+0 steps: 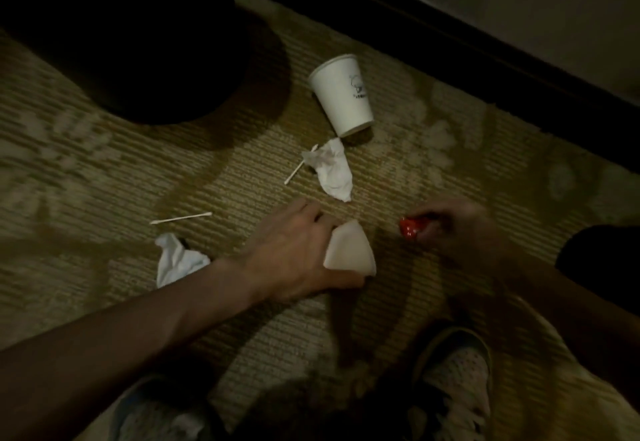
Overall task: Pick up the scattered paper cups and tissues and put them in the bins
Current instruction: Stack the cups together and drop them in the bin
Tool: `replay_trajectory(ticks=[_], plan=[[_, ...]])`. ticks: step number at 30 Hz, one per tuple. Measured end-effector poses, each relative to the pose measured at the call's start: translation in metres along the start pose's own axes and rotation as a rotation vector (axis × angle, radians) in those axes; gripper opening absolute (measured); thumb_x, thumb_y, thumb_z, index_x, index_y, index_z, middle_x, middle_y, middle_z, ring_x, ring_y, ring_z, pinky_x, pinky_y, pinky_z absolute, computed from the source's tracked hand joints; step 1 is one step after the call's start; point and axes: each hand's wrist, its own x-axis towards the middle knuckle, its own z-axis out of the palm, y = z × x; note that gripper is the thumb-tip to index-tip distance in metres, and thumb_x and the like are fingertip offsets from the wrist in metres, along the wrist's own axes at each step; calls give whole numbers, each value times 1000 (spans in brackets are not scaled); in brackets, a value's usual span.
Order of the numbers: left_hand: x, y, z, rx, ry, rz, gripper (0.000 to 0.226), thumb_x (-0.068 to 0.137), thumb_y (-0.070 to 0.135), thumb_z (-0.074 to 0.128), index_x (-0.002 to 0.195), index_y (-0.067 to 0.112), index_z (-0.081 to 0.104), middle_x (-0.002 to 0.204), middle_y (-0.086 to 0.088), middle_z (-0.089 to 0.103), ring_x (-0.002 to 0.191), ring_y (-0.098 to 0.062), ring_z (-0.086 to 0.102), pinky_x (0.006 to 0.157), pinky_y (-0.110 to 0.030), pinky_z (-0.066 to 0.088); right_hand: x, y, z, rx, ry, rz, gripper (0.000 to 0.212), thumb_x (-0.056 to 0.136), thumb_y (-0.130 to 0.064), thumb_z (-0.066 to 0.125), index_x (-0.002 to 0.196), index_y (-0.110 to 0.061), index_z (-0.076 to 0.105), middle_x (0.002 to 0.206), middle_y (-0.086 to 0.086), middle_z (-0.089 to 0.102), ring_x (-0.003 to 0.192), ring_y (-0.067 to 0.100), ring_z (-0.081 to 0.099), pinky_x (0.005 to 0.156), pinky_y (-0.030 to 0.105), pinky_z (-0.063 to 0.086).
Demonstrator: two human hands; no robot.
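My left hand (298, 253) grips a flattened white paper cup (349, 250) low over the carpet. My right hand (460, 229) is closed on a small shiny red wrapper (410, 228). A white paper cup (343, 97) with a dark printed logo lies on its side further ahead. A crumpled white tissue (330, 168) lies just below that cup. Another crumpled tissue (176, 258) sits left of my left forearm. A dark round bin (138, 59) stands at the upper left.
Two cotton swabs lie on the carpet, one (181, 218) left of my left hand and one (298, 170) beside the middle tissue. A dark baseboard (485, 42) and wall run across the upper right. My shoes (457, 371) are at the bottom.
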Motion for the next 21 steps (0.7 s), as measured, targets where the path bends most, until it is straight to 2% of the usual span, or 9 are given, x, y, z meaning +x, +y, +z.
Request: replay_trajectory(ticks=[2, 4, 5, 7, 9, 12, 16, 18, 21], plan=[[-12, -12, -1, -192, 53, -104, 85, 62, 95, 40, 112, 28, 59, 109, 8, 60, 97, -11, 51, 79, -29, 41, 1, -7, 2, -16, -92, 45, 24, 82, -14, 76, 106, -16, 70, 103, 3, 64, 97, 17, 58, 85, 30, 45], [-31, -16, -5, -504, 137, -223, 74, 56, 95, 48, 94, 33, 61, 90, 16, 63, 82, -5, 58, 66, -27, 46, 7, -18, 1, 69, -147, 173, 20, 82, -24, 77, 100, -18, 70, 86, 1, 63, 76, 7, 57, 69, 23, 46], [-37, -18, -6, -678, 174, -292, 71, 54, 93, 53, 89, 32, 64, 83, 14, 67, 76, -4, 63, 63, -27, 50, 9, -27, 2, 159, -147, 216, 19, 81, -25, 78, 97, -19, 70, 77, 0, 63, 66, 4, 55, 60, 19, 45], [-48, -21, -9, -1083, 239, -382, 64, 54, 84, 63, 87, 30, 73, 82, 12, 74, 75, -6, 71, 66, -31, 58, 15, -50, 6, 370, -105, 233, 18, 80, -23, 79, 94, -18, 69, 70, -1, 64, 58, 5, 56, 51, 15, 44], [-55, -23, -15, -1454, 250, -413, 58, 54, 76, 73, 88, 30, 78, 89, 0, 77, 85, -17, 75, 73, -36, 60, 18, -78, 6, 569, -90, 228, 18, 79, -21, 79, 93, -16, 70, 68, -3, 71, 55, 5, 62, 49, 13, 46], [-62, -22, -25, -1853, 292, -358, 58, 55, 69, 70, 93, 26, 80, 100, -10, 76, 88, -22, 73, 76, -38, 60, 20, -122, 8, 715, -154, 176, 14, 79, -19, 78, 90, -17, 70, 69, -6, 73, 54, 1, 63, 49, 13, 48], [-58, -15, -30, -2032, 274, -212, 59, 64, 71, 61, 100, 27, 78, 107, -7, 74, 98, -20, 71, 96, -52, 50, 20, -155, 17, 796, -166, 133, 10, 83, -5, 73, 85, -14, 69, 66, -3, 70, 54, 3, 62, 51, 15, 48], [-55, -11, -32, -2036, 240, -205, 61, 64, 69, 65, 103, 24, 78, 111, -9, 73, 100, -22, 70, 97, -50, 49, 19, -160, 23, 816, -146, 113, 14, 85, 0, 69, 85, -14, 72, 70, -1, 73, 60, 6, 67, 54, 17, 51], [-49, -8, -35, -2032, 210, -275, 59, 69, 64, 71, 106, 19, 77, 112, -13, 73, 100, -23, 71, 86, -41, 59, 18, -156, 25, 696, -115, 82, 14, 90, -4, 65, 95, -12, 76, 83, 3, 76, 77, 18, 72, 68, 32, 59]])
